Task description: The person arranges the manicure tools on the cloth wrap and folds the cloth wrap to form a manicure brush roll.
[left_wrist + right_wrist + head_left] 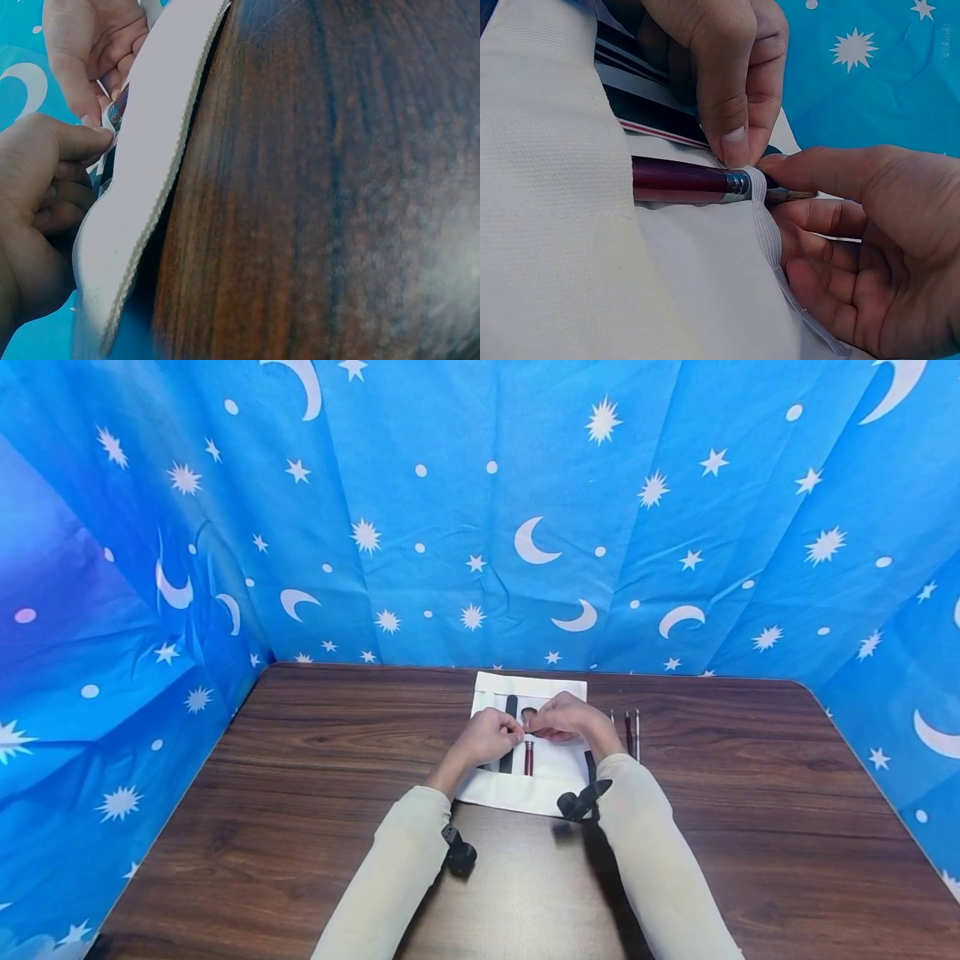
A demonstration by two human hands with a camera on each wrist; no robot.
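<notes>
A white fabric tool roll (498,791) lies spread on the table. A brush with a dark red handle (679,180) and silver ferrule is threaded under its white elastic band (768,232). My left hand (489,737) pinches the band's edge beside the ferrule between thumb and forefinger. From the other side, my right hand (567,717) pinches the band near the brush head, its other fingers curled below. The bristles are partly hidden by the right fingers. Left of the brush, a flat black strip-shaped tool (512,706) sits in the roll.
Several slim tools (628,731) lie on the wooden table (315,777) just right of the roll. Blue curtains (450,502) with moons and stars hang behind and at the sides. Black wrist cameras (459,853) are strapped over the pale sleeves.
</notes>
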